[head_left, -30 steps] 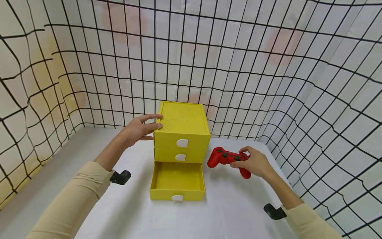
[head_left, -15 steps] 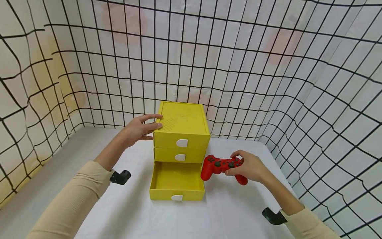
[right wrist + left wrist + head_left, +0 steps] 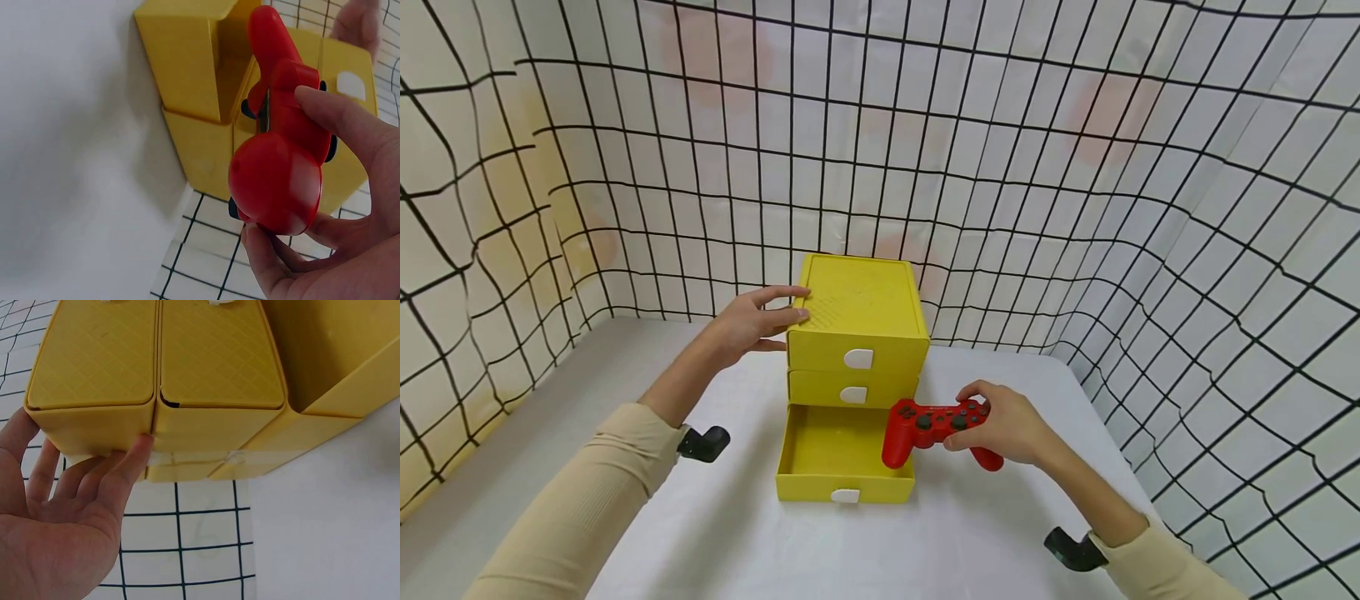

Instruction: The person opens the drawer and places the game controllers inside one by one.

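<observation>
A red game controller [image 3: 936, 425] with black sticks and buttons is pinched by its right part in my right hand [image 3: 1006, 423]. Its left grip overlaps the right side of the pulled-out bottom drawer [image 3: 827, 442]; in the right wrist view the controller [image 3: 281, 162] appears close up between thumb and fingers. The yellow drawer cabinet [image 3: 865, 292] has two closed drawers above the pulled-out one. My left hand [image 3: 747, 323] rests against the cabinet's upper left side, thumb and fingertips touching the top edge. In the left wrist view the left hand's [image 3: 75, 512] fingers reach along that side, not wrapped round it.
White cloth covers the table [image 3: 985, 533]. Black grid netting [image 3: 1000, 167] over white sheeting stands behind the cabinet and along both sides. A dark wrist camera [image 3: 703, 444] sits at the left cuff, another wrist camera [image 3: 1075, 550] at the right cuff.
My right hand has carried the controller left and slightly toward me, from beside the cabinet to partly over the pulled-out drawer's right side. The left hand and cabinet look the same.
</observation>
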`<state>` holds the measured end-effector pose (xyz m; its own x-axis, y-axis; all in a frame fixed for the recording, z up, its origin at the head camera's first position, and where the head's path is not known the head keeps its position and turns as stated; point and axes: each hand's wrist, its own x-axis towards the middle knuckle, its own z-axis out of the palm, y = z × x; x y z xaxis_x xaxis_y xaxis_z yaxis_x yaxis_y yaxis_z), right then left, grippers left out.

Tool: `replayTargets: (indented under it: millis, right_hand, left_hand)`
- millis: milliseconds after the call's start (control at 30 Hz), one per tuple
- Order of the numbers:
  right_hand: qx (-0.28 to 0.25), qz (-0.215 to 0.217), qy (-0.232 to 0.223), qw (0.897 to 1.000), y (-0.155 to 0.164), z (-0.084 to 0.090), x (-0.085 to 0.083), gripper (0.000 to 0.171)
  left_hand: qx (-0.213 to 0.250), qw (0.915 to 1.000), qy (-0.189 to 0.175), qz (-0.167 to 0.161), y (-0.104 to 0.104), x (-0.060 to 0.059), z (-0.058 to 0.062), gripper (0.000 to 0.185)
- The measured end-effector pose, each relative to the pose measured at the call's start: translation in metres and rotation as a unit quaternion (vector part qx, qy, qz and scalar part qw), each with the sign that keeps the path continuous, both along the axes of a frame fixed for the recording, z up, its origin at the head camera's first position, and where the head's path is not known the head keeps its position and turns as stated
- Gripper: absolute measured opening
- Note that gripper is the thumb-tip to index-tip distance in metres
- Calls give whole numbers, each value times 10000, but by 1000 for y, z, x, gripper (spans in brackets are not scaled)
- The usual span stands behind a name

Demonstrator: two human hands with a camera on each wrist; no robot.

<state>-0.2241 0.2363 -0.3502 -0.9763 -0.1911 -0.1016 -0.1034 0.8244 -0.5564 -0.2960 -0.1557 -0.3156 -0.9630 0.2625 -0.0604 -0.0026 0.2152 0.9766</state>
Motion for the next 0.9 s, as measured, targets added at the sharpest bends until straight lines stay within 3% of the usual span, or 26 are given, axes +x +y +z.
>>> replayTargets:
  millis: [433,900]
  right_hand:
    - [34,39,283,9996,-38,-10,-1,63]
    - [-27,495,706,9963,-71,-30,-6,64]
  left_hand:
    - [-49,10000,0,-8,0,-1,0,55]
    - [-22,10000,24,10,1,0,0,57]
